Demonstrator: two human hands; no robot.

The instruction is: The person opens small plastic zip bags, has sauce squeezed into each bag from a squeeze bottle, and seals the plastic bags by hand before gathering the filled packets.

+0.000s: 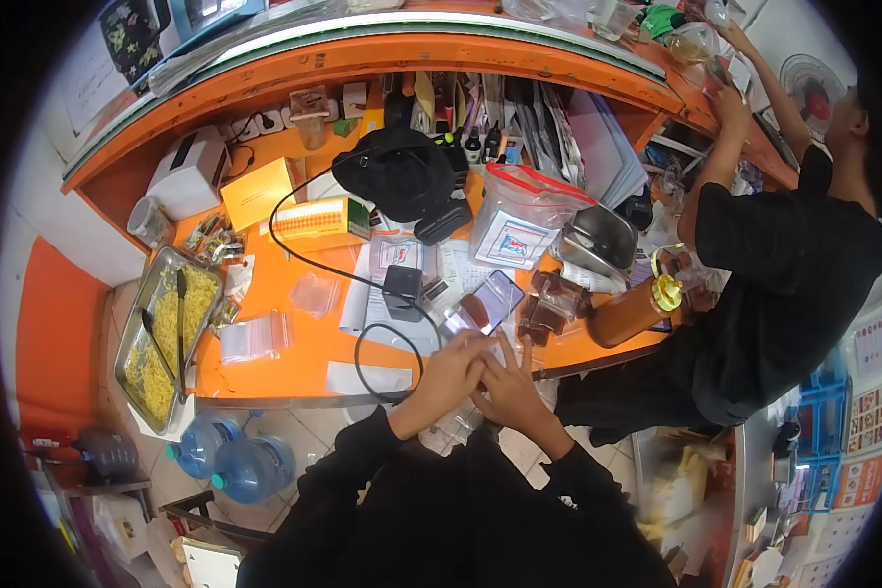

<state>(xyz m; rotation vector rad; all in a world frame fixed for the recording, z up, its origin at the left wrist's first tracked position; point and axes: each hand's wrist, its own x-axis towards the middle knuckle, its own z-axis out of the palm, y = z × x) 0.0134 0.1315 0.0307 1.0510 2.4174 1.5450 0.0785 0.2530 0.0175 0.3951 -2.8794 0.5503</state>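
Note:
My left hand (450, 371) and my right hand (513, 386) meet over the front edge of the orange desk (264, 378). Two fingers of the right hand stretch forward, while the left fingers bend over its thumb side. Something thin and clear may lie between them, but I cannot tell. Just beyond the fingertips lies a smartphone (491, 300) with its screen lit. Small clear bags of dark brown sauce (553, 303) are to the right of it. A black box-shaped device (403, 290) and its black cable (356, 349) lie near my left hand.
A metal tray of yellow noodles (163, 331) with black tongs overhangs the desk's left end. Clear zip bags (253, 338) lie nearby. A sauce bottle (628, 312) leans at right, beside a co-worker in black (786, 242). Large water bottles (253, 468) stand on the floor.

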